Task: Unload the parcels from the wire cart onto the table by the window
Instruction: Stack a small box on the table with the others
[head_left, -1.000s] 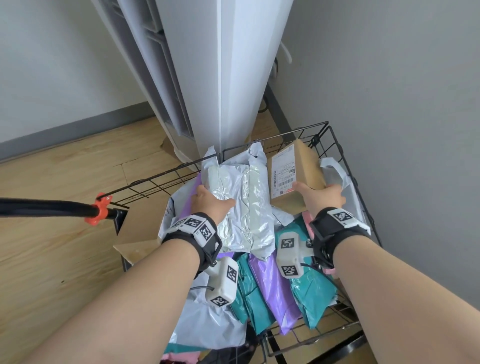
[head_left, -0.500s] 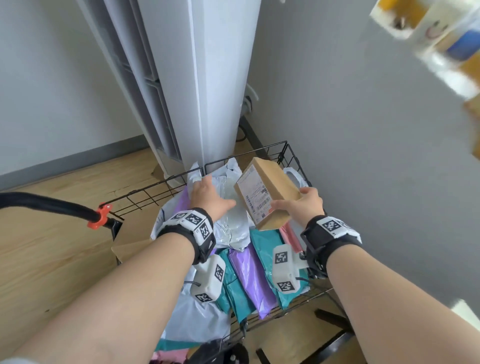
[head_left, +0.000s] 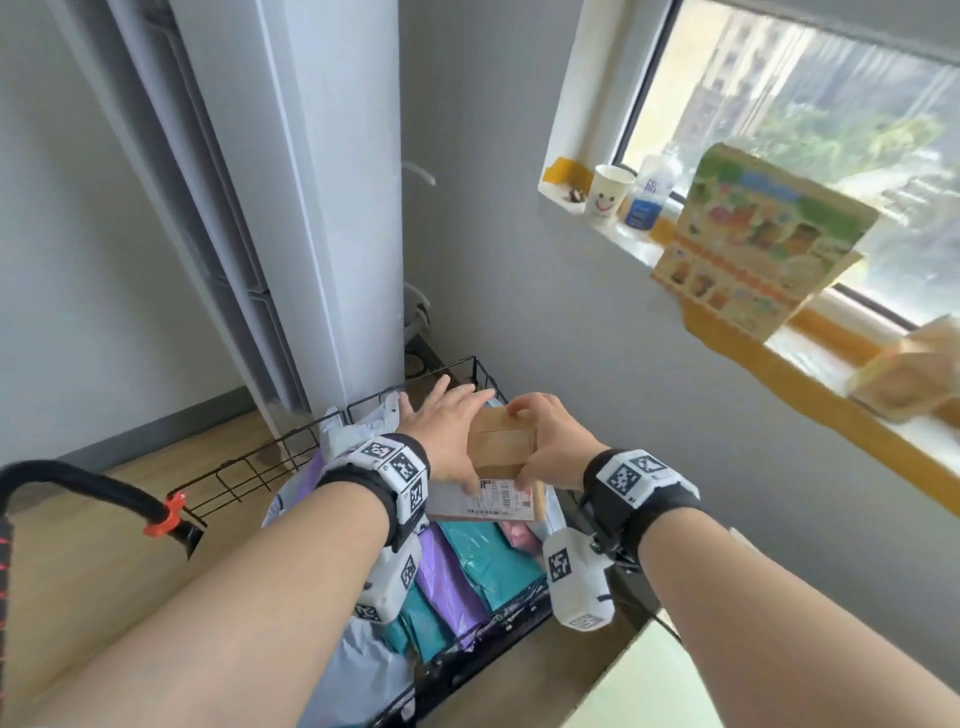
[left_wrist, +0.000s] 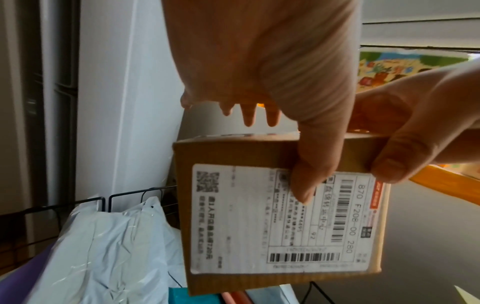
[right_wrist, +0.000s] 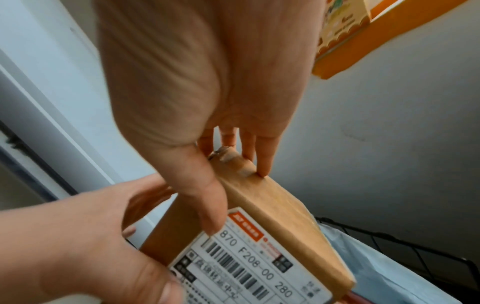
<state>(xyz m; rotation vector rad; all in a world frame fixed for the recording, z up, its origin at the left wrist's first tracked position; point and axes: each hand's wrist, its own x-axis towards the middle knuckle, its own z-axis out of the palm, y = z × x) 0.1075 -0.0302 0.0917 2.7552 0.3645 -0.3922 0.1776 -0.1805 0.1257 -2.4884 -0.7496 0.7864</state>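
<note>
A brown cardboard box (head_left: 501, 447) with a white shipping label hangs above the black wire cart (head_left: 291, 447), held in both hands. My left hand (head_left: 452, 436) lies over its left side, fingers stretched out past the far edge, thumb pinching the label face (left_wrist: 303, 185). My right hand (head_left: 540, 441) grips the right side, fingers hooked over the far corner (right_wrist: 262, 164). The label (left_wrist: 233, 226) faces me. In the cart lie purple (head_left: 447, 582), teal (head_left: 498, 561) and grey-white (head_left: 363, 660) mailer bags. The orange-edged table (head_left: 810, 400) runs under the window at right.
A tall white air conditioner (head_left: 311, 208) stands behind the cart. The cart's black handle with an orange clip (head_left: 171, 514) is at left. On the table stand a colourful carton (head_left: 763, 239) and a brown box (head_left: 909, 374); a paper cup (head_left: 608, 195) and bottle sit on the sill.
The box has come up out of the cart and turned its label toward me. My left hand left the grey mailer and took hold of the box. My view swung toward the window.
</note>
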